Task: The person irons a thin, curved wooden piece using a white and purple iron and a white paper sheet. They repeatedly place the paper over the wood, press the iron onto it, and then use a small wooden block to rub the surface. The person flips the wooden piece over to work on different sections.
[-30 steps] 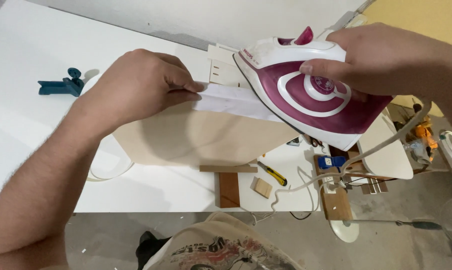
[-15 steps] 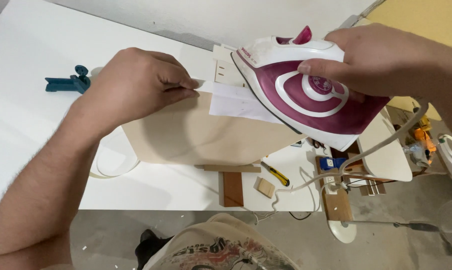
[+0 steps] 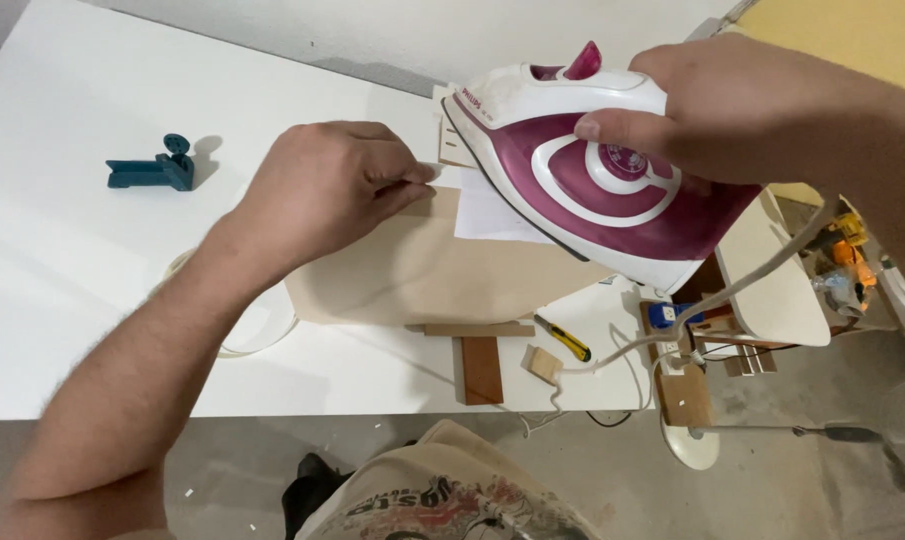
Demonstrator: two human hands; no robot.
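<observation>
Your right hand grips the maroon-and-white iron above the white paper — your left hand pinches that paper's edge on the tan board.

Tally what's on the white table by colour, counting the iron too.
Maroon and white: 1, the iron
White: 1, paper sheet
Tan: 1, thin board
Teal: 1, clamp
Yellow: 1, utility knife
Brown: 1, wood strip
Total: 6

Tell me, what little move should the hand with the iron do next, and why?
Probably lower the iron onto the white paper. The right hand holds it tilted above the paper, while the left hand pins the paper's edge on the thin wood sheet.
</observation>
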